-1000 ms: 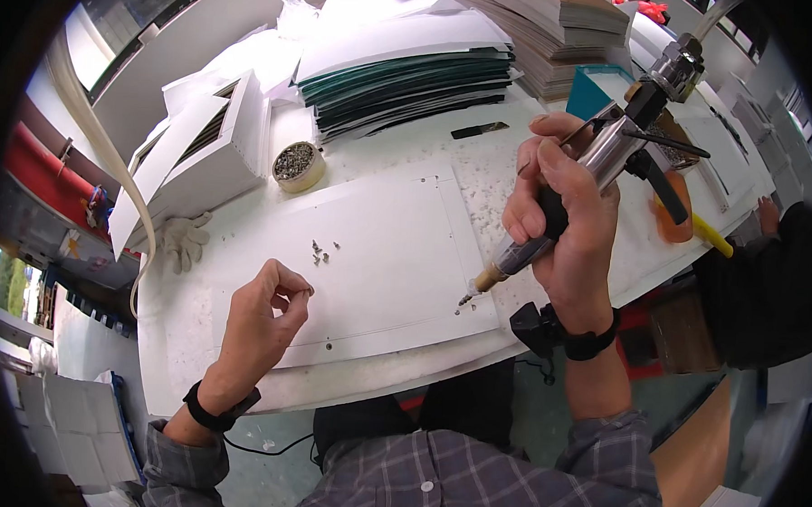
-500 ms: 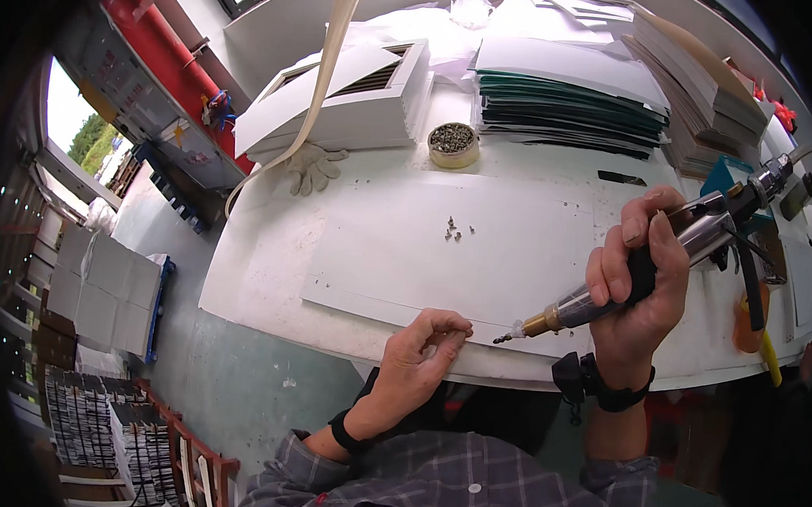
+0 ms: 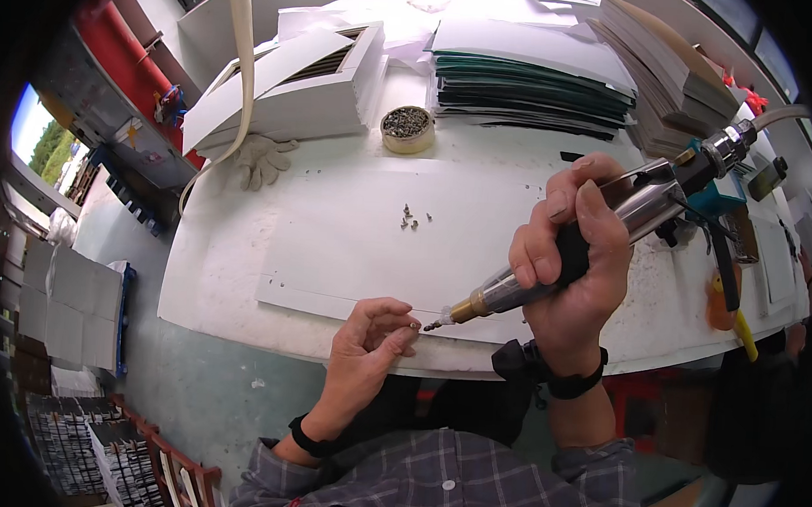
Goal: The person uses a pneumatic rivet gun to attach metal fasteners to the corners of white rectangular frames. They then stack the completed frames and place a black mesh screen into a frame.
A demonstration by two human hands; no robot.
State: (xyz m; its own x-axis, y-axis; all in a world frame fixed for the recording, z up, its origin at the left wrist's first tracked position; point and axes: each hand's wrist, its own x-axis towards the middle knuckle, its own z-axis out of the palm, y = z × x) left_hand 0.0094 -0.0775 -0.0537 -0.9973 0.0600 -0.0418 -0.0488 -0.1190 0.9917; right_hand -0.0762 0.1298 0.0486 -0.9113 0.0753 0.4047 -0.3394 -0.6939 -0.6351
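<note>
One screwdriver [image 3: 504, 291], one round tub [image 3: 408, 147], one glove [image 3: 262, 162]

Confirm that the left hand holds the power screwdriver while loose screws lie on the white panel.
Wrong hand: the head view shows the right hand holding the power screwdriver. Loose screws do lie on the white panel.

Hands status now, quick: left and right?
Left hand: closed, pinching a small metal piece, probably a screw.
Right hand: closed, holding the power screwdriver.
</note>
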